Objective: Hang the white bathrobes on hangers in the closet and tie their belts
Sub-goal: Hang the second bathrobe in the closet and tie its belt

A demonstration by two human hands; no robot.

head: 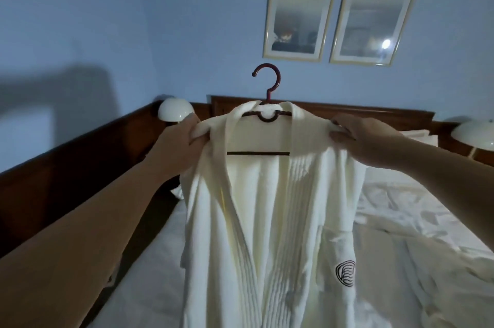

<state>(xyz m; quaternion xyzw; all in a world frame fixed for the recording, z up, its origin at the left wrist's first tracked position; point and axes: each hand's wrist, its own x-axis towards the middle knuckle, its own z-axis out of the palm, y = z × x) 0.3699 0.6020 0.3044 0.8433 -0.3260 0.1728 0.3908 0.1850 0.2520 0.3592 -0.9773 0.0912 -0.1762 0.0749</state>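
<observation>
Above the bed [160, 247], near its headboard end, your left hand [177, 140] and right hand [363, 138] each pinch a shoulder of the white bathrobe [267, 221] on the hanger [267, 111]; seat both shoulders evenly, keep the hook free before carrying.

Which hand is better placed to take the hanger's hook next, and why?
Probably the left hand: both hands grip the bathrobe shoulders, but the hanger hook sits slightly nearer it than the right hand.
</observation>
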